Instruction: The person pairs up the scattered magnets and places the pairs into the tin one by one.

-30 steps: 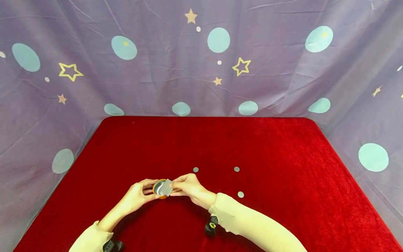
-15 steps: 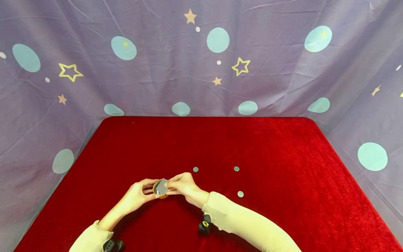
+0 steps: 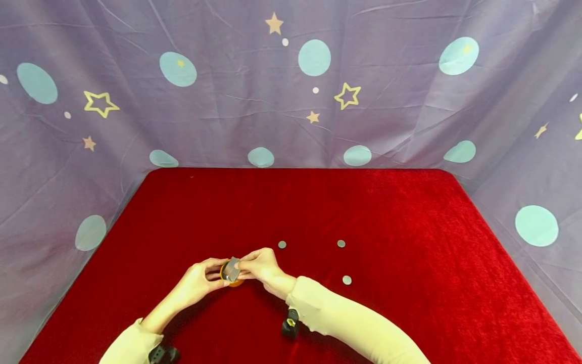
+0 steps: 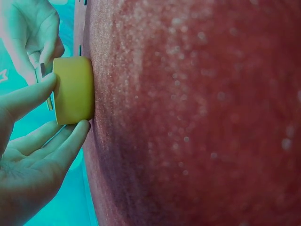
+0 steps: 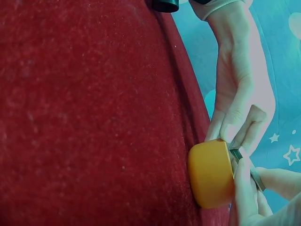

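A small round orange bowl [image 3: 235, 284] stands on the red cloth; its side shows yellow in the left wrist view. My left hand [image 3: 200, 278] grips it from the left, thumb and fingers spread around the wall [image 4: 74, 92]. Between thumb and fingers my right hand [image 3: 263, 265] pinches a thin, flat grey square piece [image 3: 233, 269]. That piece lies tilted across the bowl's mouth and covers much of the opening. In the right wrist view, its edge [image 5: 257, 179] shows close beside the rim, under the right fingers.
Three small grey discs lie apart on the cloth right of the hands: a near-left one [image 3: 282, 244], a farther one [image 3: 341, 243] and a nearer one [image 3: 347, 280]. Red cloth [image 3: 295, 207] covers the table, with a patterned curtain [image 3: 254, 101] behind and at both sides.
My right hand has shifted left with the grey piece, bringing it farther over the bowl's opening and tilting it more. My left hand and the bowl stay in place.
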Available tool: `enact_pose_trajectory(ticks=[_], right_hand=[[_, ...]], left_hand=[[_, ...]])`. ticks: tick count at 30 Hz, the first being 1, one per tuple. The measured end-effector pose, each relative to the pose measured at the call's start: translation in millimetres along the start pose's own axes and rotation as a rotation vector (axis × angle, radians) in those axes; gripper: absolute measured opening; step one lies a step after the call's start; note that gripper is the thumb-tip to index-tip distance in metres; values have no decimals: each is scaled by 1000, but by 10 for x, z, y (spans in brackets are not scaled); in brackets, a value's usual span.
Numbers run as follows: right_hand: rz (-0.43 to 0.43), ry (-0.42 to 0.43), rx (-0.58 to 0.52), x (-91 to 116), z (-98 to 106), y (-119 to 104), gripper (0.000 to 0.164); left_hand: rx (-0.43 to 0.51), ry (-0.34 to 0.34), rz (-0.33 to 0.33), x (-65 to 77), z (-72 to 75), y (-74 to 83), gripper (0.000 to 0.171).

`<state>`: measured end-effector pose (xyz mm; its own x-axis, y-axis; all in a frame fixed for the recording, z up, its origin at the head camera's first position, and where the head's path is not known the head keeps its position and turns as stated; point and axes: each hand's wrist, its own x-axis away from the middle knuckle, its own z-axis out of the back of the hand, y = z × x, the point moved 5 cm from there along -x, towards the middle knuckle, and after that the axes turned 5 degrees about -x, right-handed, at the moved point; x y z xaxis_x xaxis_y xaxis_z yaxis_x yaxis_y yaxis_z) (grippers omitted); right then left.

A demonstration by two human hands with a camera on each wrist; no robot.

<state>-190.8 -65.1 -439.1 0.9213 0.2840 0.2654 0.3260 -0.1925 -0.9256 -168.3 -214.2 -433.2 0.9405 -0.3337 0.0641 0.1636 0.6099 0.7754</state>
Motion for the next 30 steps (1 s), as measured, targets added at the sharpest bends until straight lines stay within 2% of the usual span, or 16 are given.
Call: enact_pose_trajectory(ticks=[4,15,18,25,30], right_hand=[[21,1,23,-17,-8,7,12],[142,71,217,-54,-30,-25,7],[165,65,292,-55,-22,-43,7],[233,33,469,-48,-2,-67,12],[251,24,486,-54,17,-44,20]], left_hand=[[3,5,19,4,-4,-25,54],[18,-19,-23,8,5,3,56],[7,-19,-31,3,9,7,55],[5,0,0,-6,-10,-33,54],[21,2,-16,-15,-13,-39,52]])
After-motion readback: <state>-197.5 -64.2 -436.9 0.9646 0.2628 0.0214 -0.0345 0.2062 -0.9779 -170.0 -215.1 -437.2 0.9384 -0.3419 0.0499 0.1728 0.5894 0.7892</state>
